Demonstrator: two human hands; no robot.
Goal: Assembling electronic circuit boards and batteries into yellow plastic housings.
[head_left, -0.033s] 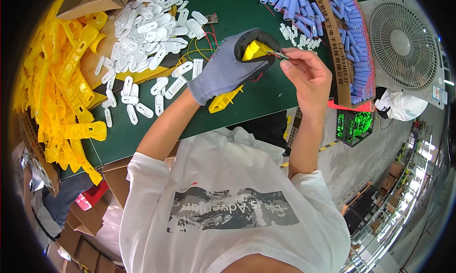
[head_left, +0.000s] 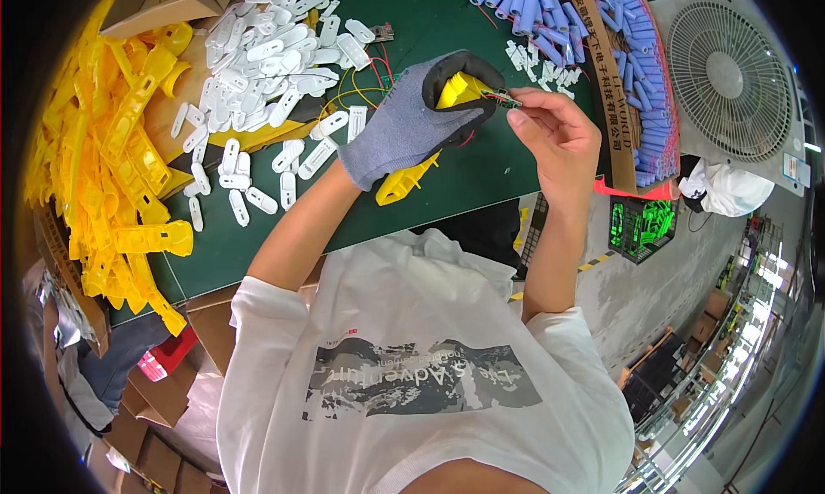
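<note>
Hardly anything has moved since the earlier frame: both my hands and the yellow shell sit where they did, with no shift I can make out beyond the slightest drift. My gloved left hand (head_left: 411, 112) has its fingers wrapped around the yellow shell (head_left: 458, 91), above the green tabletop (head_left: 490, 180). My bare right hand (head_left: 560, 142) comes in from the right, thumb and forefinger pinched on the right end of a small circuit board (head_left: 505, 100).

What counts here is how board and shell lie to each other. The board is just right of the shell, at its right-hand end, its long axis running roughly left to right with the right end tipped a little nearer me. My right fingers are the nearer to its free end; the left ones have the shell.

The glove hides most of the shell, and I can't see inside it. The wires at the board's left end are too small to follow, and whether the board touches the shell is unclear. A bit of red wire (head_left: 467, 138) shows under my left hand. I can't tell whether the yellow piece (head_left: 407, 181) nearer me belongs to the same shell.
</note>
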